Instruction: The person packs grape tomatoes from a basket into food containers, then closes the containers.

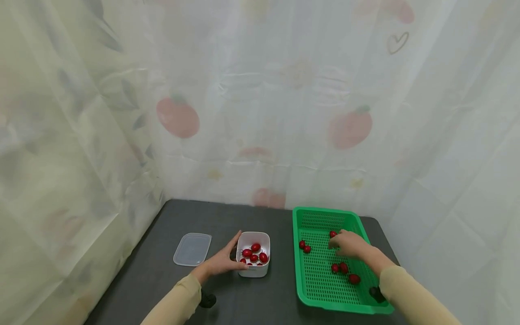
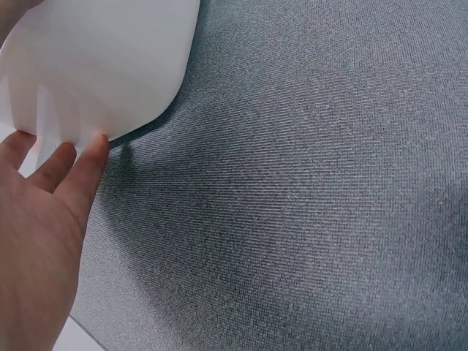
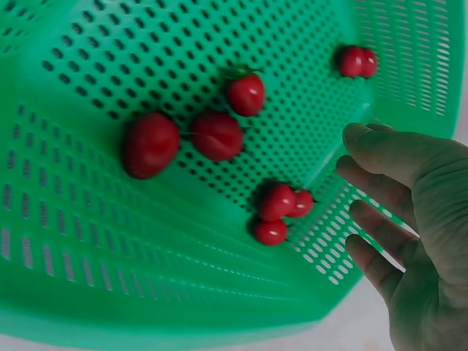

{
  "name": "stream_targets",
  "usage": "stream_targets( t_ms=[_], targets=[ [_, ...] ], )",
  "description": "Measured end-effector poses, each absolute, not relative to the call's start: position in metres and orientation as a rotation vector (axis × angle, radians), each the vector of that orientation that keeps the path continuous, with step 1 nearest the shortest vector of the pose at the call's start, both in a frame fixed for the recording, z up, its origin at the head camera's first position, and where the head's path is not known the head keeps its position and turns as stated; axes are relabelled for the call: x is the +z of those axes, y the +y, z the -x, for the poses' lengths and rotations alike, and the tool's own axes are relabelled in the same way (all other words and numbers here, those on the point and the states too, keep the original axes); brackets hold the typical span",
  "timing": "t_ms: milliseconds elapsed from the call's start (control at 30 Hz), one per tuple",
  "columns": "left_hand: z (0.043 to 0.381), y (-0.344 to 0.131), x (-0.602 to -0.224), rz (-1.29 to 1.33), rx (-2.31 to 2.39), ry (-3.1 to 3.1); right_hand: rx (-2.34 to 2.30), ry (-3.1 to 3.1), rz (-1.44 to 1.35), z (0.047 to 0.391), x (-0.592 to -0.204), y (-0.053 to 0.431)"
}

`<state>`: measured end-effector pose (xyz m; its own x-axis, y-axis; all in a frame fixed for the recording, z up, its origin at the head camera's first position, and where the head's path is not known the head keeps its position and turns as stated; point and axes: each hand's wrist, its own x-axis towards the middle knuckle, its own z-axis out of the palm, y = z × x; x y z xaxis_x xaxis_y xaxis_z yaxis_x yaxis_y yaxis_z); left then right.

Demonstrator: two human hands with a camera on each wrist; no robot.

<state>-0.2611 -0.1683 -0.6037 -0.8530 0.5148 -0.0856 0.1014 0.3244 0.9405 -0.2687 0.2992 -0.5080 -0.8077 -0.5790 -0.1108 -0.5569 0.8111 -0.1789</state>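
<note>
My left hand [image 1: 219, 262] grips the side of a small square white tub [image 1: 254, 272], thumb at the near side and fingers at the far side. In the left wrist view, its fingertips [image 2: 98, 144] press the tub's wall [image 2: 110, 66]. Several cherry tomatoes [image 1: 256, 247] lie inside the tub. My right hand [image 1: 351, 246] hovers over a green perforated basket [image 1: 299, 271], fingers loosely bent and apart, with nothing between them. Several more cherry tomatoes [image 3: 217, 136] are scattered on the basket floor; one small cluster [image 3: 276, 201] lies near the right fingertips.
A translucent square lid [image 1: 192, 249] lies flat to the left of the tub. Everything stands on a dark grey table [image 1: 239, 307]. Pale printed curtains [image 1: 260, 113] enclose the table at the back and both sides.
</note>
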Motion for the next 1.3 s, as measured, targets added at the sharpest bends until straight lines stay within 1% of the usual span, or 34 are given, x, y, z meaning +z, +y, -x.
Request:
stream_targets(
  t_ms=[267,667,1000,1300],
  targets=[
    [0.262,-0.169,-0.605,-0.539,1.568,2.206,-0.137,2.803,0.801,0.26,-0.519,0.296],
    [0.264,-0.17,-0.609,-0.527,1.585,2.197,-0.061,2.774,0.741,0.258,-0.528,0.292],
    [0.262,-0.169,-0.607,-0.529,1.6,2.16,-0.014,2.764,0.816,0.256,-0.537,0.29],
    [0.263,-0.17,-0.609,-0.527,1.582,2.176,0.037,2.765,0.821,0.255,-0.54,0.288]
  ],
)
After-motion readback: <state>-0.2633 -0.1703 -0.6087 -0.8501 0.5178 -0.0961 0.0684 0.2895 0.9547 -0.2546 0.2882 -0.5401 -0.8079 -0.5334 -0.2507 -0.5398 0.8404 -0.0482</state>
